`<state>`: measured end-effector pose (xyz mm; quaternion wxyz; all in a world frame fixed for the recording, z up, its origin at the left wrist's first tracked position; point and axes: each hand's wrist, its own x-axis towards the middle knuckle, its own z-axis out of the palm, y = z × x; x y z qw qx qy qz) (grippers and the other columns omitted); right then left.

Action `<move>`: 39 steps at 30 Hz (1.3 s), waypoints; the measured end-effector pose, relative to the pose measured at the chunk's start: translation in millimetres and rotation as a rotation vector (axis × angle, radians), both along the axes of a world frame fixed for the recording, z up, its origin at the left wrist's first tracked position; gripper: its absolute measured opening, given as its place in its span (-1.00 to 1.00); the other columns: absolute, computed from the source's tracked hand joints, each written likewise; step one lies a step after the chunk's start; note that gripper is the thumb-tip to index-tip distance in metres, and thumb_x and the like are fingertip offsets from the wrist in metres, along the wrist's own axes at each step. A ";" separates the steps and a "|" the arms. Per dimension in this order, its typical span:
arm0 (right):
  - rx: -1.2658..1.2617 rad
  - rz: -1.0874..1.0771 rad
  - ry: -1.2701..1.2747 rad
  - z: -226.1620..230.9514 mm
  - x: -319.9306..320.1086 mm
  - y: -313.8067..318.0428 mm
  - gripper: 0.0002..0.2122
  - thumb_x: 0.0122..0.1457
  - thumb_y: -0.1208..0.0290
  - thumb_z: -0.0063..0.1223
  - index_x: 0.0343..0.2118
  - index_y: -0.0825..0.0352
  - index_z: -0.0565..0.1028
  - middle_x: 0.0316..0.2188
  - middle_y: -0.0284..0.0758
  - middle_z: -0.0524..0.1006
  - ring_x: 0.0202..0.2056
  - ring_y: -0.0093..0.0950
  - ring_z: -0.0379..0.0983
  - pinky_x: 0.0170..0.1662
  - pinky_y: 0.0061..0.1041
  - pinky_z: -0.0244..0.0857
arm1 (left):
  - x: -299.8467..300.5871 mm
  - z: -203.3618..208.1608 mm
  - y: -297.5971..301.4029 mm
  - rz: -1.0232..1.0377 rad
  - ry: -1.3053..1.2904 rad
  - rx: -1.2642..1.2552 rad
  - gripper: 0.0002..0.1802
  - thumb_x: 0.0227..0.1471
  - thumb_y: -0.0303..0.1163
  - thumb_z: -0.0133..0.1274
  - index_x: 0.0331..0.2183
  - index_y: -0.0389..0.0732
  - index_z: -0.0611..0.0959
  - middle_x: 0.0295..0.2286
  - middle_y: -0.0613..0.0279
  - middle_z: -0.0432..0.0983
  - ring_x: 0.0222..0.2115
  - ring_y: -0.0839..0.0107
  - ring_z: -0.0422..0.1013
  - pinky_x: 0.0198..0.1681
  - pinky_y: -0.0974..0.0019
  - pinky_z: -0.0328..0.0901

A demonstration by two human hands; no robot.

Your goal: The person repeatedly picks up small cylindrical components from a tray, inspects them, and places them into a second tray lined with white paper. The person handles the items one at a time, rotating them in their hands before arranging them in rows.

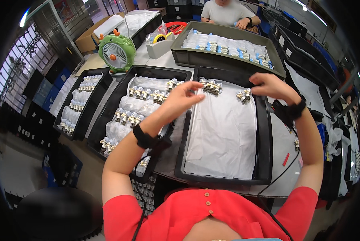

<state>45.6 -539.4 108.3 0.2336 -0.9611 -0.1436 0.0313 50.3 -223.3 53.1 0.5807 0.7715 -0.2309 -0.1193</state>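
In front of me is a black tray (182,160) lined with a white sheet (223,136). My left hand (186,94) hangs over its far left edge, thumb and fingers apart, with nothing seen between them. Beside those fingertips stands a cluster of small figurines (213,86), whitish-blue on top and dark below with gold details. My right hand (270,85) is over the far right side, fingers bent and apart from the thumb. Its tips are close to another small group of figurines (243,95); whether they touch is unclear.
To the left, a second black tray (93,134) and a narrower tray (107,82) hold rows of similar figurines. A green fan (116,52), a tape dispenser (160,47) and a large olive tray (228,62) stand farther back. A person (225,14) sits beyond. A red stick (286,159) lies at right.
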 end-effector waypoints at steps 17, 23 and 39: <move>-0.388 -0.272 0.060 -158.9 97.6 -6.6 -0.57 -0.43 0.34 0.29 -0.39 0.45 0.56 -0.19 -0.01 0.43 -0.18 -0.15 0.44 -0.12 -0.43 0.37 | -62.9 -24.8 -9.5 -0.269 0.475 -0.176 -0.61 0.04 -0.31 0.07 -0.08 -0.20 0.47 -0.14 0.28 0.39 -0.19 0.57 0.34 -0.09 0.44 0.22; -0.195 -0.280 -0.220 -149.3 89.9 -5.7 -0.68 -0.36 0.39 0.23 -0.47 0.47 0.54 -0.31 -0.03 0.47 -0.30 -0.17 0.47 -0.25 -0.37 0.38 | -55.3 -38.8 -7.6 -0.213 0.605 -0.210 -0.60 0.02 -0.27 0.08 -0.09 -0.16 0.47 -0.13 0.28 0.38 -0.18 0.53 0.34 -0.08 0.41 0.22; 0.507 0.390 0.747 -48.3 -2.6 102.0 -0.53 0.05 0.14 0.12 -0.06 0.39 0.42 -0.24 -0.29 0.50 -0.25 -0.52 0.43 -0.20 -0.54 0.33 | -53.4 -60.1 -13.0 -0.021 0.679 -0.619 -0.36 0.07 -0.43 0.00 0.12 -0.21 0.11 -0.11 0.12 0.34 -0.20 0.39 0.40 -0.17 0.31 0.35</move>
